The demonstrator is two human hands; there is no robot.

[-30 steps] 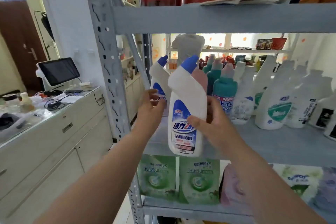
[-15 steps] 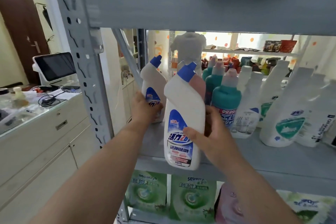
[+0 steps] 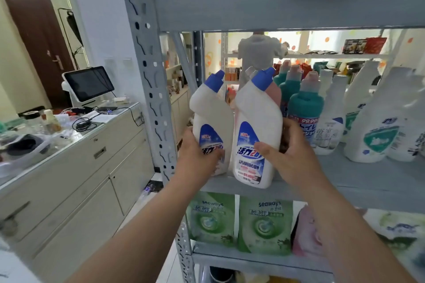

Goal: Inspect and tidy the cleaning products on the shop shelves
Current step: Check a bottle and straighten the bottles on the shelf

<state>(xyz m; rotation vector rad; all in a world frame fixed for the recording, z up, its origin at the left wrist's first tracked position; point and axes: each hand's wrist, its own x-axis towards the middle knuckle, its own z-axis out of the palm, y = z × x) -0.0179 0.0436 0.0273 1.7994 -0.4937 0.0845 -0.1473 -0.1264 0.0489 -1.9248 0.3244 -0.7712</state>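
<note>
Head-camera view: fingers (image 3: 212, 156) curled, the left hand (image 3: 197, 158) grips one blue-capped bottle (image 3: 211, 117) and the right hand (image 3: 289, 151) its twin (image 3: 255, 126), seemingly squaring both, labels outward, at the shelf (image 3: 368, 179) front edge.

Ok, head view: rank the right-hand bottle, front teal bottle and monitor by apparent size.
Largest: right-hand bottle, nearest the camera.
Then: front teal bottle and monitor look about alike. The monitor sits farther off, so they are left unranked.
</note>
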